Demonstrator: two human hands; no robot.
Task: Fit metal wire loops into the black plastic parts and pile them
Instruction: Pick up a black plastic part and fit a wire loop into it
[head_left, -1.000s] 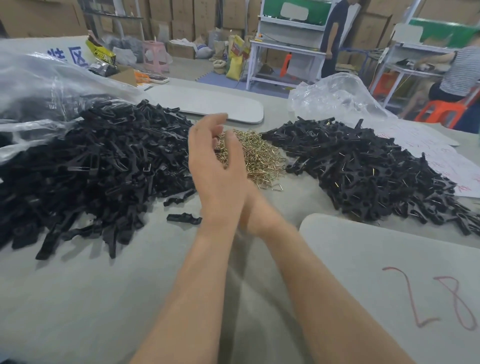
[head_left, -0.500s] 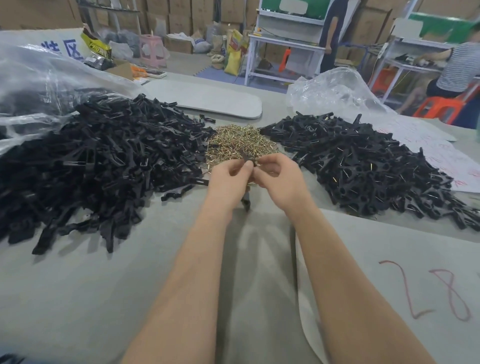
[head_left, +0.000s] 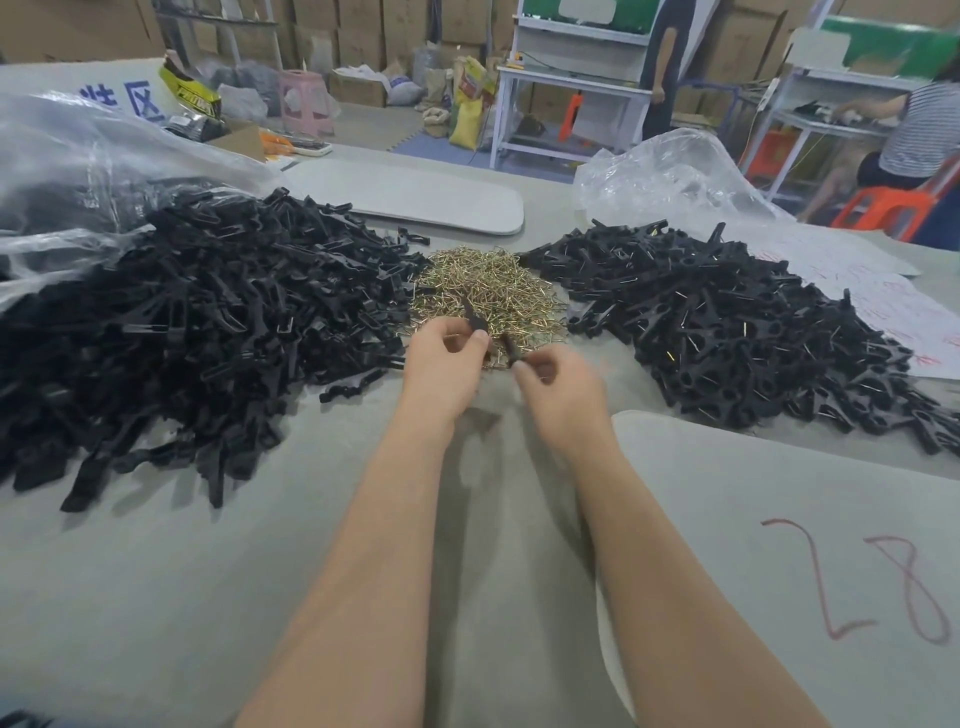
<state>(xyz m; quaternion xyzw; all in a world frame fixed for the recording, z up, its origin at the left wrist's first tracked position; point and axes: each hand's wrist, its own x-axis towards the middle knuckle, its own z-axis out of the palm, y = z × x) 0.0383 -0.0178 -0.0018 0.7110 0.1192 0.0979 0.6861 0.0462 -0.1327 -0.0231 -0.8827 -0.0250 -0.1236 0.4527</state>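
**Both hands gripping black parts over the wire heap**

The left hand (head_left: 447, 364) has its fingers curled round a slim black plastic part (head_left: 474, 318), whose tip stands up above the fingertips. The right hand (head_left: 563, 387), just beside it, pinches a second short black plastic piece (head_left: 511, 351) between thumb and forefinger. Whether a wire is seated in either cannot be told.

Both hands are at the near edge of the heap of small brass-coloured metal wire loops (head_left: 488, 283) on the grey desk (head_left: 208, 597). Left of the heap lies a large pile of plain black plastic parts (head_left: 208, 322), its far side against a clear plastic bag (head_left: 67, 171). Right of the heap lies a pile of black parts with glints of wire showing (head_left: 727, 332), with a crumpled clear bag (head_left: 665, 176) behind it. A grey board marked "28" in red (head_left: 753, 519) lies beside the right forearm.
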